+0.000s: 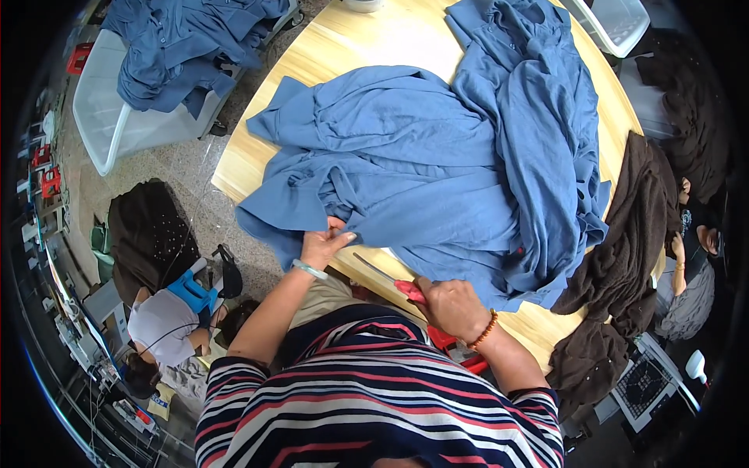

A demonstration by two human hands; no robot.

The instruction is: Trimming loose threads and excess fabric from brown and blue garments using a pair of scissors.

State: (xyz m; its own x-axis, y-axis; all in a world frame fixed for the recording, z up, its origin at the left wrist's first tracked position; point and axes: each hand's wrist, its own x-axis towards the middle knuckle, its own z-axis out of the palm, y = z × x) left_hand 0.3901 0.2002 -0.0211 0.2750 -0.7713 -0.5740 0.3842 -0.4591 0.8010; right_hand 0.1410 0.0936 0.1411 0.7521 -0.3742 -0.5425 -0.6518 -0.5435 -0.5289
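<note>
A blue garment (413, 117) with long sleeves lies spread and rumpled over the light wooden table (390, 47). My left hand (318, 248), with a pale bangle at its wrist, pinches the garment's near left edge between thumb and fingers. Just right of it, my right hand (454, 306), wearing a beaded bracelet, is closed round a red-handled tool (409, 290) with a slim, slightly curved metal blade. The blade points up and left toward the cloth, apart from my left fingers. Whether it has a second blade, I cannot tell.
More blue cloth (538, 117) is heaped along the table's right side. Dark brown knitted cloth (632, 210) hangs over the right edge. A pale bin (117, 117) piled with blue garments stands far left. People sit on both sides, one at left in a white top (162, 321).
</note>
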